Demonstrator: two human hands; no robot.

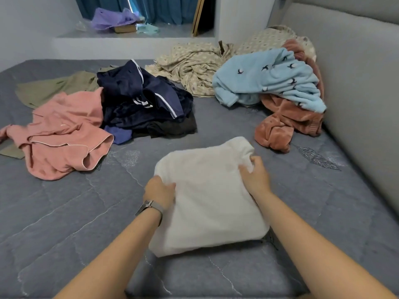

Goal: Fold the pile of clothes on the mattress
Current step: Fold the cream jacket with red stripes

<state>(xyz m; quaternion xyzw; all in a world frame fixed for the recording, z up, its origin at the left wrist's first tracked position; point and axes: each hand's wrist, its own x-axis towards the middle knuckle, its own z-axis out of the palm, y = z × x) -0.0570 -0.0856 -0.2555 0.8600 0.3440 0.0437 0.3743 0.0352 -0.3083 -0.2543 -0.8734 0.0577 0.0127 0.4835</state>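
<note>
While both arms reach forward over the mattress [64, 212], the left hand [159, 190] grips the left edge of a white garment [207, 199], its fingers curled onto the cloth. The right hand [254, 175] pinches the garment's far right corner, fingers bunched in the fabric there. The white garment lies between the two hands, folded into a rough rectangle and resting flat on the grey quilted mattress, its near edge toward the person. A watch [151, 207] with a grey strap sits on the left wrist.

Beyond the left hand and off to its left, a pink garment [64, 134] lies crumpled and spread out. Just beside it, straight ahead of the left hand, is a heap of dark navy clothes [142, 100] with white stripes, touching the pink one. An olive green garment [56, 87] lies behind these, partly under them.

Beyond the right hand, a light blue fleece [267, 80] with small dark bird shapes rests on top of a rust-brown plush garment [285, 121], both against a grey padded headboard [356, 72] to the right hand's right. Further off, between the two heaps, a beige patterned sheet [194, 63] lies rumpled. On a ledge [129, 35] at the far side lies a purple cloth [112, 18], before blue curtains [168, 9].
</note>
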